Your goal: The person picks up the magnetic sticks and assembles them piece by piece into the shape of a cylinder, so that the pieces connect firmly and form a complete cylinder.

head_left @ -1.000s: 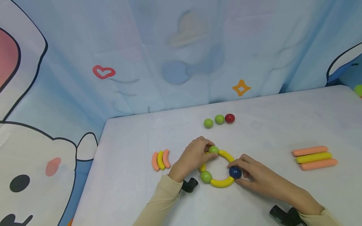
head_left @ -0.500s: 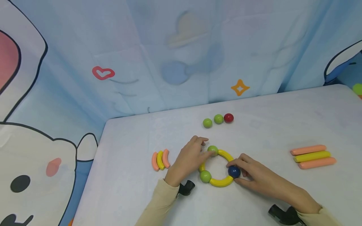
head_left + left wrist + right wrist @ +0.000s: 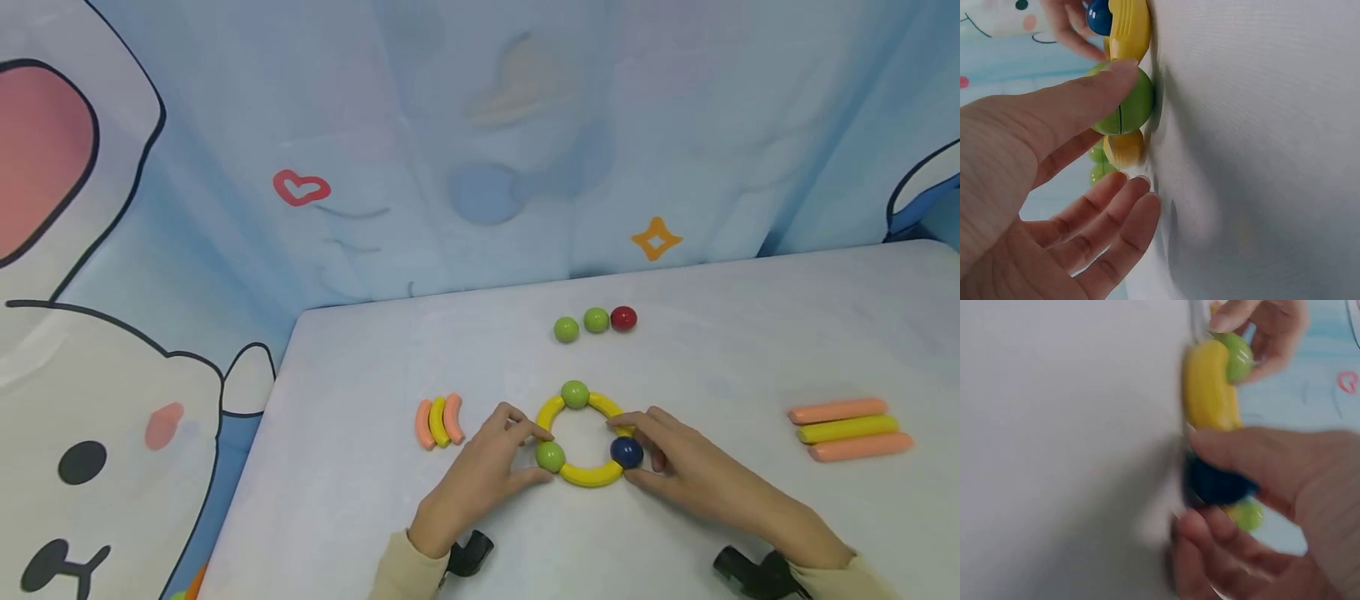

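On the table in the head view lies a ring of yellow curved sticks (image 3: 591, 476) joined by balls: a green ball (image 3: 575, 394) at the far side, a second green ball (image 3: 551, 456) at near left and a dark blue ball (image 3: 626, 452) at right. My left hand (image 3: 483, 467) pinches the near-left ball, its thumb pressed on the green surface (image 3: 1138, 103) in the left wrist view. The right hand (image 3: 690, 462) grips the blue ball between thumb and fingers. In the blurred right wrist view, its thumb partly covers that blue ball (image 3: 1216, 485).
Behind the ring sit two loose green balls (image 3: 596, 320) and a red ball (image 3: 623, 318). Left of it are short curved sticks, peach and yellow (image 3: 439, 421). Longer straight sticks, peach and yellow (image 3: 847, 429), lie at right. A printed curtain (image 3: 420, 208) hangs behind the table.
My left hand has let go of the far green ball and come nearer to pinch the near-left green ball. The right hand keeps its hold on the blue ball. The head view has shifted slightly.
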### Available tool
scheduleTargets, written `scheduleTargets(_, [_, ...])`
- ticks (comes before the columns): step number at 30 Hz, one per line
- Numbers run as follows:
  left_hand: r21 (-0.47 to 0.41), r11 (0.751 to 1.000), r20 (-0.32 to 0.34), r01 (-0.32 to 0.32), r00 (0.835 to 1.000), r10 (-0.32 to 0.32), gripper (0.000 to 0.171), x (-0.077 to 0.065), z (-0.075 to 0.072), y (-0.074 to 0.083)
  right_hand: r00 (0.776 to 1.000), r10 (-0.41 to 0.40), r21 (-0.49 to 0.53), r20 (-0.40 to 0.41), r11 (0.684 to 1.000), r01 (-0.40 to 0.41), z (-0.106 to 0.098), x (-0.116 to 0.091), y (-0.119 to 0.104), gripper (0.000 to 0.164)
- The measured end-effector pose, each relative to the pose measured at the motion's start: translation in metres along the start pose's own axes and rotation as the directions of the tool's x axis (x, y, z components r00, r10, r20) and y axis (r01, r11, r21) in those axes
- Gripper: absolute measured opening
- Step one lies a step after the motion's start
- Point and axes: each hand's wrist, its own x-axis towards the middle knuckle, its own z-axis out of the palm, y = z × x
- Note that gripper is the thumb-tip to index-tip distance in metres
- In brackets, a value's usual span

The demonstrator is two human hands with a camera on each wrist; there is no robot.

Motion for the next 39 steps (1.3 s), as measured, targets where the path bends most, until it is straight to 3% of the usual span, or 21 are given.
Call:
scheduleTargets(5, [0.039,0.999,-0.027,-0.033,0.999,0.034,0.041,0.005,0.004,0.001,1.000,-0.005,-0.039,-0.030,0.999,0.004,-0.026,-0.014,0.021,0.064])
scheduleTargets(10, [0.072,0.997,-0.050,-0.030,0.998,0.034,0.040,0.007,0.006,0.002,0.987,0.020,-0.206,-0.157,0.977,-0.052,-0.066,-0.037,0.061,0.044])
scheduleTargets(14, [0.060,0.998,-0.062,-0.018,0.998,0.022,0.040,0.007,0.005,0.001,0.976,0.083,-0.300,-0.200,0.943,-0.142,-0.099,-0.053,0.094,0.039])
scheduleTargets(19, [0.045,0.999,-0.054,0.000,0.999,0.002,0.042,0.005,0.006,0.002,0.973,0.182,-0.384,-0.138,0.896,-0.222,-0.130,-0.060,0.123,0.047])
scheduleTargets(24, [0.036,0.999,-0.043,-0.004,0.999,0.006,0.042,0.005,0.007,0.002,0.974,0.219,-0.392,-0.060,0.892,-0.224,-0.135,-0.056,0.135,0.041])
scheduleTargets(29, [0.011,1.000,-0.020,-0.015,1.000,0.015,0.042,0.004,0.008,0.001,0.976,0.197,-0.364,-0.093,0.906,-0.218,-0.129,-0.053,0.137,0.023])
scheduleTargets(33, [0.006,1.000,-0.012,-0.016,1.000,0.016,0.042,0.005,0.009,0.000,0.981,0.169,-0.423,-0.093,0.885,-0.192,-0.128,-0.047,0.138,0.020])
scheduleTargets(36, [0.001,1.000,-0.003,-0.007,1.000,0.007,0.042,0.005,0.008,-0.001,0.987,0.135,-0.451,-0.082,0.878,-0.158,-0.127,-0.037,0.132,0.023])
scheduleTargets(39, [-0.010,1.000,0.010,0.011,1.000,-0.011,0.041,0.004,0.007,-0.002,0.993,0.071,-0.415,-0.097,0.903,-0.106,-0.124,-0.023,0.112,0.029])
